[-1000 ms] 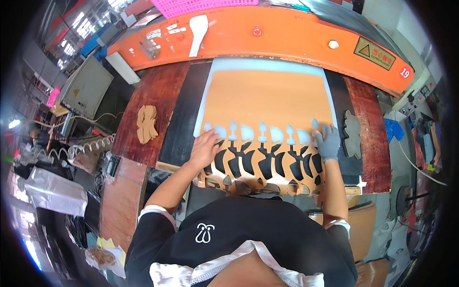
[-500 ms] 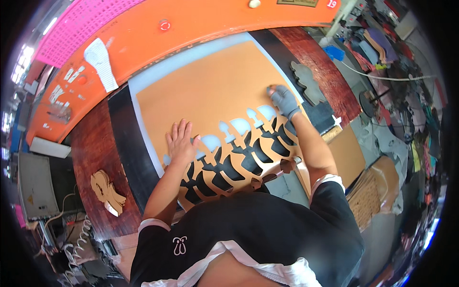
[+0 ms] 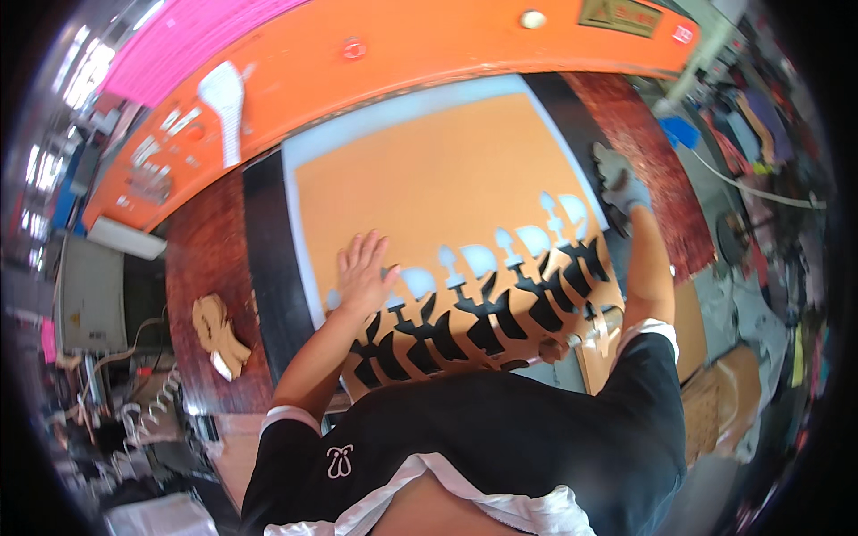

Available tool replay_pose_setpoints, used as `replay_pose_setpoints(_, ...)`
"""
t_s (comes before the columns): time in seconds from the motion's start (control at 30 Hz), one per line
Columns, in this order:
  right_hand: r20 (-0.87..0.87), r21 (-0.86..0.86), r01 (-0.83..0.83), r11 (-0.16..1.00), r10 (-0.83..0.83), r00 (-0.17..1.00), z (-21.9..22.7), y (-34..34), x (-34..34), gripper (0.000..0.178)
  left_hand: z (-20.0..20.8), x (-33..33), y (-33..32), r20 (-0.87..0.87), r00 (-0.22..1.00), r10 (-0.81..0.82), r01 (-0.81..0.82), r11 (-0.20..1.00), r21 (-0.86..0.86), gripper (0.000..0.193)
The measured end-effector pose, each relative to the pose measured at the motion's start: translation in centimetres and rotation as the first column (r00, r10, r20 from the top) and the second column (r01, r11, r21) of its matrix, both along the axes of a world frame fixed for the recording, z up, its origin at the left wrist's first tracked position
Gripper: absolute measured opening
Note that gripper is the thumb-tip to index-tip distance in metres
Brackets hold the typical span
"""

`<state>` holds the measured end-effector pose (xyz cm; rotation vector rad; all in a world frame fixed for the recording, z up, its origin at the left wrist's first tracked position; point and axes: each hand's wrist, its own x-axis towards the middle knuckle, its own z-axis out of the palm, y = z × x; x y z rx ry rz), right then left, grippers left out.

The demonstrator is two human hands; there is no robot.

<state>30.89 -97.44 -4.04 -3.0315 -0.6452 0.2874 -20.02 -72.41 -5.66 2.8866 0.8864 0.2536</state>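
Note:
A tan sheet of leather-like material (image 3: 420, 179) lies on a white cutting board (image 3: 299, 241). Along its near edge run rows of cut-out holes. My bare left hand (image 3: 362, 277) rests flat on the sheet beside these holes, fingers spread and pointing away from me. Off the board's right edge, my right hand (image 3: 635, 195), in a grey glove, grips the side of a grey cutting die (image 3: 611, 165) with a wavy outline. The glove is blurred and hides part of the die, which lies on the black strip.
An orange machine beam (image 3: 429, 54) spans the far side, with a white paddle-shaped piece (image 3: 223, 94) on it. Tan cut pieces (image 3: 217, 335) lie on the red-brown table (image 3: 210, 241) at left. A grey control box (image 3: 94, 295) stands farther left.
My right hand has left the sheet's right edge and moved right onto the cutting die. My left hand stays flat on the sheet. The whole view has shifted.

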Motion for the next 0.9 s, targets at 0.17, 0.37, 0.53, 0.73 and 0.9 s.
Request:
replay_pose_setpoints(0.17,0.033,0.125,-0.067,0.99,0.063,0.997,-1.7,-1.6,1.7,0.096,1.2,-3.2,0.1,0.245,0.969,0.03,-0.016,0.998,-0.06,0.05)
replay_pose_setpoints(0.37,-0.086,0.667,0.0,0.745,0.076,0.993,-1.5,-1.3,0.4,0.083,1.4,-13.6,-2.9,0.03,0.963,0.268,-0.261,0.953,-0.152,0.046)
replay_pose_setpoints(0.53,-0.062,0.811,-0.178,0.558,0.384,0.921,6.3,4.0,-7.7,0.077,-1.8,-14.3,-3.2,0.343,0.915,0.215,-0.192,0.976,-0.1,0.043)
replay_pose_setpoints(0.73,-0.241,0.858,-0.226,0.462,0.749,0.617,9.2,15.9,-28.2,0.086,-2.8,-13.9,-2.9,0.465,0.867,0.178,-0.165,0.984,-0.068,0.043)
replay_pose_setpoints(0.9,-0.202,0.702,-0.363,0.613,0.66,0.724,6.4,26.4,-40.4,0.082,-3.0,-13.9,-3.0,0.476,0.856,0.2,-0.189,0.979,-0.072,0.042)
